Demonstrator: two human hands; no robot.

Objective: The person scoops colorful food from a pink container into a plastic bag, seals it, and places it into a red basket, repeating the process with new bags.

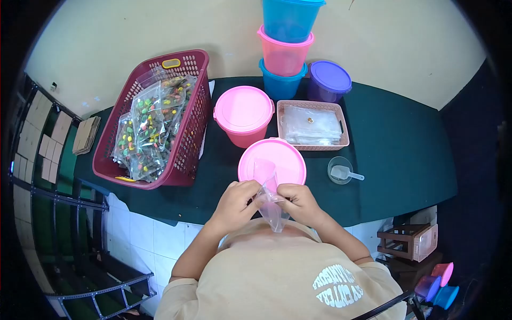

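Observation:
Between my two hands is a clear plastic bag (274, 215), its lower end hanging over the table's front edge. My left hand (241, 201) pinches the bag's left side with bent fingers. On its right side, my right hand (298, 202) grips the plastic near the top. Just beyond the hands lies a round pink lid (288, 162), partly behind the bag. A pink lidded tub (244, 114) stands behind it. To the right, a pink tray (314, 148) holds a stack of clear bags (306, 128). A small clear bowl with a white scoop (341, 172) sits nearer.
A maroon basket (188, 133) full of bags of colourful pieces (152, 114) stands at the left. Blue and pink tubs (287, 53) are stacked at the back, beside a purple tub (329, 80). Metal shelving is at far left; a wooden stool (399, 242) is at right.

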